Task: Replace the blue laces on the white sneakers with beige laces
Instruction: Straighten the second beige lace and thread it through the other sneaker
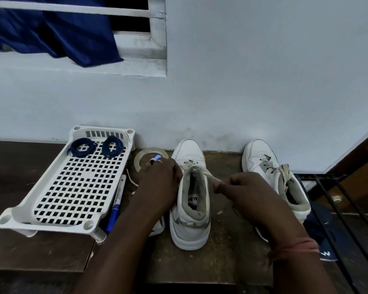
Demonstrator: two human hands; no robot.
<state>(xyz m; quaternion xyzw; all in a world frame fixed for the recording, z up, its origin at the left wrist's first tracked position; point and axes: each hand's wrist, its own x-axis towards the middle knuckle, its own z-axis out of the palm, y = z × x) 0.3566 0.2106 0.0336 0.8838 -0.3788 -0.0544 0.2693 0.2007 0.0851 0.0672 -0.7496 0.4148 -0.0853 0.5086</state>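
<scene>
Near shoe [189,194], by the tabletop's back edge: left hand [159,179] curled at its collar, grasp unclear, right hand [246,189] pinches the beige lace [210,177]; advise even tension across both ends before knotting.

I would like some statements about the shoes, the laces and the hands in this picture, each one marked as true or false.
1. Two coils of blue laces lie in the white tray. True.
2. The right hand pinches a beige lace of the sneaker in the middle. True.
3. The sneaker on the right has blue laces. False: its laces are beige.
4. The roll of tape lies inside the tray. False: it lies on the table between tray and middle sneaker.
5. A blue marker lies beside the tray. True.
</scene>
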